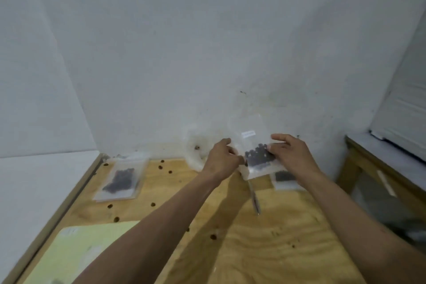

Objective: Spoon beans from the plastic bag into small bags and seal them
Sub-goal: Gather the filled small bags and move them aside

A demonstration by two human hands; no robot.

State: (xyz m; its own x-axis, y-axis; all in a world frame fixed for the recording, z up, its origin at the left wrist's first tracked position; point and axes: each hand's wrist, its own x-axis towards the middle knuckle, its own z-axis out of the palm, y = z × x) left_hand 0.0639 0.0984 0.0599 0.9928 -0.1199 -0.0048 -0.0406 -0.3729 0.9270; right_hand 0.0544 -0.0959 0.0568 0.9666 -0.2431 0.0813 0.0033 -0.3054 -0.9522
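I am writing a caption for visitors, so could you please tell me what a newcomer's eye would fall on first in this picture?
First, the two hands raised near the wall: the left hand and right hand hold a small clear bag of dark beans between them above the wooden table. Next, a filled bag lying flat at the table's far left, with loose beans scattered around it.

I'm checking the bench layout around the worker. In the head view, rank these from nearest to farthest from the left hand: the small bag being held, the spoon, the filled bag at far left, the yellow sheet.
From the left hand:
1. Held small bag, gripped between both hands.
2. Spoon, just below, to the right.
3. Filled bag, far left on the table.
4. Yellow sheet, bottom left, nearest the camera.
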